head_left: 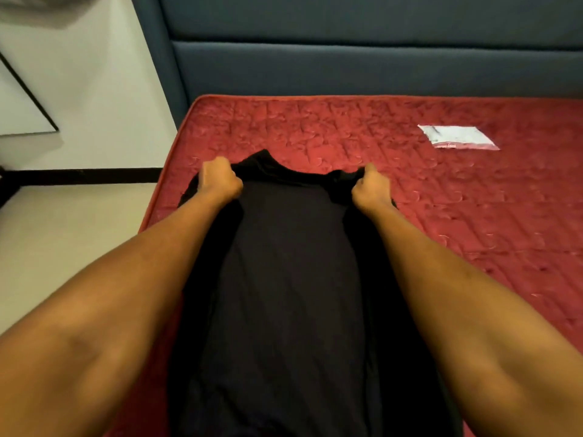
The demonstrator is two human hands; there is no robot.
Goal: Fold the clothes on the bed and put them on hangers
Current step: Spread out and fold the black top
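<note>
Both hands, left hand (220, 179) | right hand (370, 186), grip black garment (284, 279) (hem cut off).

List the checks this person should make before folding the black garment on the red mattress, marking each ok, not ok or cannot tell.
1. Left hand grips the black garment at its far edge: ok.
2. Right hand grips the other far corner: ok.
3. Garment lies on the red mattress, not off its side: ok at the far end.
4. Garment's near end laid straight: cannot tell, it runs out of frame.
5. Creases smoothed out: cannot tell, the dark cloth hides them.
6. White packet apart from the garment: ok.
</note>
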